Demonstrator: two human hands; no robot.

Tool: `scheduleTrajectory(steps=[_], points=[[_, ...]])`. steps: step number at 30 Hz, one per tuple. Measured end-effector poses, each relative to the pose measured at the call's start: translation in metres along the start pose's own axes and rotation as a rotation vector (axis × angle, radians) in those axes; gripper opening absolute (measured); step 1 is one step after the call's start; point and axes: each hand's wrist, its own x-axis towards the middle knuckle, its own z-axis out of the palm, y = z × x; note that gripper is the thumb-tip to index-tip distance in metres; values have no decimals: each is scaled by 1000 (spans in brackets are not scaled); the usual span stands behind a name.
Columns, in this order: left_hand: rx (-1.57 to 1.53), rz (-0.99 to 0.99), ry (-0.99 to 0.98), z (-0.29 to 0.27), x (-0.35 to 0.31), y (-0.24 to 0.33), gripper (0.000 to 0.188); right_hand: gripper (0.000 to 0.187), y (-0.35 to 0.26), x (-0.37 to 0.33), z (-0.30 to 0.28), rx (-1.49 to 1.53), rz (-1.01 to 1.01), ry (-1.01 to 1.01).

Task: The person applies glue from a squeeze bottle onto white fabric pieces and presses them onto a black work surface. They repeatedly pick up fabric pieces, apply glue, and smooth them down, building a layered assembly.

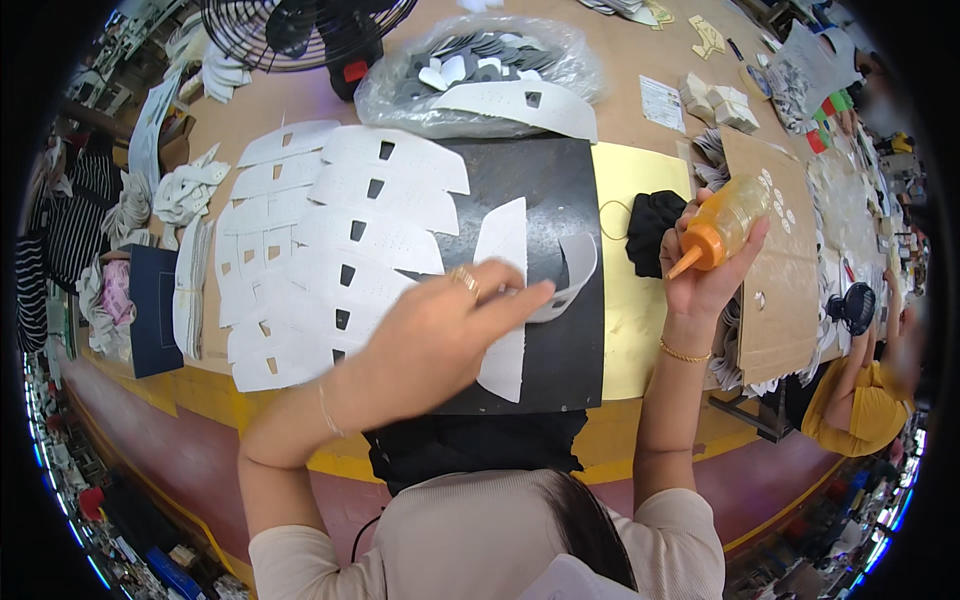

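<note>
My left hand (450, 325), slightly blurred, reaches over the black mat (560, 370). Its closed fingers pinch one end of a curled white cut piece (580, 268), which bends upward off the mat. Flat below that hand lies another white cut piece (505, 240), partly covered by the fingers. Wrapped in my right hand (700, 285) is a clear squeeze bottle (735, 215) with an orange nozzle and yellowish contents. It is tilted above the yellow sheet, its tip pointing down and to the left. Overlapping white pieces with small cut-out windows (350, 230) spread left of the mat.
Behind the mat sits a plastic bag of dark and white pieces (480, 65), with a black fan (310, 30) beside it. A yellow sheet (630, 350), black cloth (652, 232) and cardboard (780, 320) lie to the right. A person in yellow (855, 405) sits farther right.
</note>
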Motion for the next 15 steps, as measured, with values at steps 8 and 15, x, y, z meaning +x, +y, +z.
scheduleTrajectory(steps=[8, 15], points=[[-192, 249, -8, -41, 105, -12, 42, 78, -10, 2, -2, -10, -53, 46], [-125, -248, -41, -9, 129, -108, 27, 78, -15, 2, -3, 26, -58, 29]])
